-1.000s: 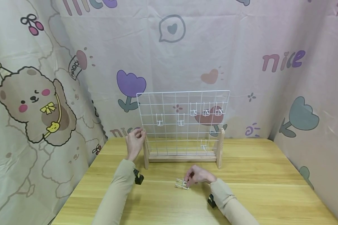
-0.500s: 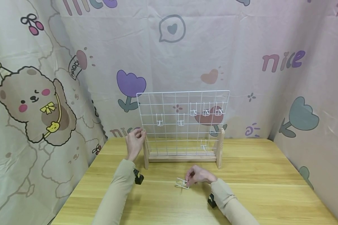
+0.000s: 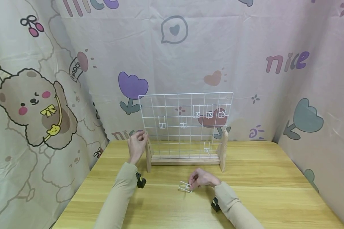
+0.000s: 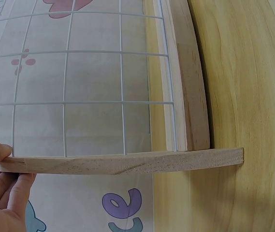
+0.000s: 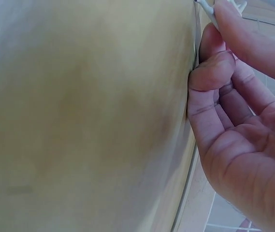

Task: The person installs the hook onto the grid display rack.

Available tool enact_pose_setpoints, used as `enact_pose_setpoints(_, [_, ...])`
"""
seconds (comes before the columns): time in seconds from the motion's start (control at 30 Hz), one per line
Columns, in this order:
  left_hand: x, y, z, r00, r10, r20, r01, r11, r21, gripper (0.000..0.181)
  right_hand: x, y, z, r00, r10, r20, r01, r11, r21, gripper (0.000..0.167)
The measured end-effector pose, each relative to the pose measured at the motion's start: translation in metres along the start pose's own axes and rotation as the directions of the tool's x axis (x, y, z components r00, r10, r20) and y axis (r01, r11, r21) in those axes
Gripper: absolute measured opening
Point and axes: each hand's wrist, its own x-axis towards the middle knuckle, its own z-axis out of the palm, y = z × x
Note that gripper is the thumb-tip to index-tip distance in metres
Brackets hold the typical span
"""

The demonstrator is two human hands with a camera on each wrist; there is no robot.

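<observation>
My left hand (image 3: 136,145) pinches the top of the left wooden post (image 3: 148,154) of a stand that carries a white wire grid panel (image 3: 178,126). In the left wrist view, thumb and fingers lie on either side of that post (image 4: 118,163). My right hand (image 3: 202,178) is low over the table in front of the stand and pinches a white two-pronged hook (image 3: 186,188) by its right end. The prongs point left. In the right wrist view only part of this hook (image 5: 208,13) shows beside the thumb, with the other fingers curled.
Several white hooks hang on the grid, among them one at upper right (image 3: 222,113) and one low on the right (image 3: 207,149). The stand's right post (image 3: 224,151) rises from the wooden table (image 3: 254,181). A patterned curtain (image 3: 246,79) hangs behind.
The hook in my right hand has tilted slightly, its far prong a little higher than a second ago. My left hand has stayed on the post.
</observation>
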Motion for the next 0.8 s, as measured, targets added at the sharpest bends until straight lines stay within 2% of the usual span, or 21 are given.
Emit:
enact_pose_setpoints(0.23, [0.0003,0.0003,-0.0004,1.000,0.000,-0.003,0.000,1.000,-0.020,0.031,-0.0004,0.0000,-0.0007,1.000,0.005,0.004,-0.005,1.000,-0.002,0.011])
enact_pose_setpoints(0.53, [0.0005,0.0006,-0.0003,1.000,-0.007,-0.004,0.007,1.000,-0.020,0.031,-0.0030,-0.0013,-0.0008,1.000,-0.001,-0.002,0.001,0.999,0.044,0.014])
enact_pose_setpoints(0.8, [0.0002,0.0003,-0.0006,1.000,-0.006,-0.001,0.006,1.000,-0.024,0.031,-0.0020,-0.0054,0.0025,0.999,-0.045,-0.016,0.046,0.998,0.050,0.006])
